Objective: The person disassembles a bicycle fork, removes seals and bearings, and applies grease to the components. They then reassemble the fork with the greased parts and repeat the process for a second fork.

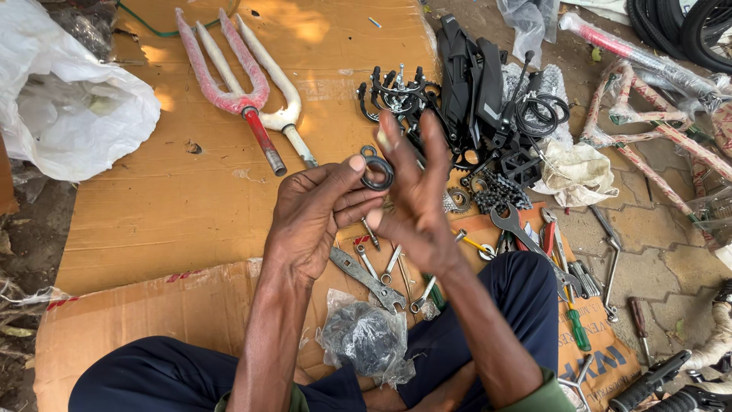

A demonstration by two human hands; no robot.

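Observation:
My left hand (316,217) pinches a dark metal ring (377,172) between thumb and forefinger, with a smaller ring just above it. My right hand (415,194) is raised beside it, palm toward the ring, fingers spread and its fingertips near the ring. Both hands hover above a sheet of brown cardboard (175,206) on which I sit with legs folded.
Two bicycle forks (244,84) lie at the top of the cardboard. A heap of black brake parts and pedals (465,99) sits behind my hands. Spanners and screwdrivers (534,244) lie at right, a small plastic bag of parts (366,339) near my knee, bicycle frames (656,130) far right.

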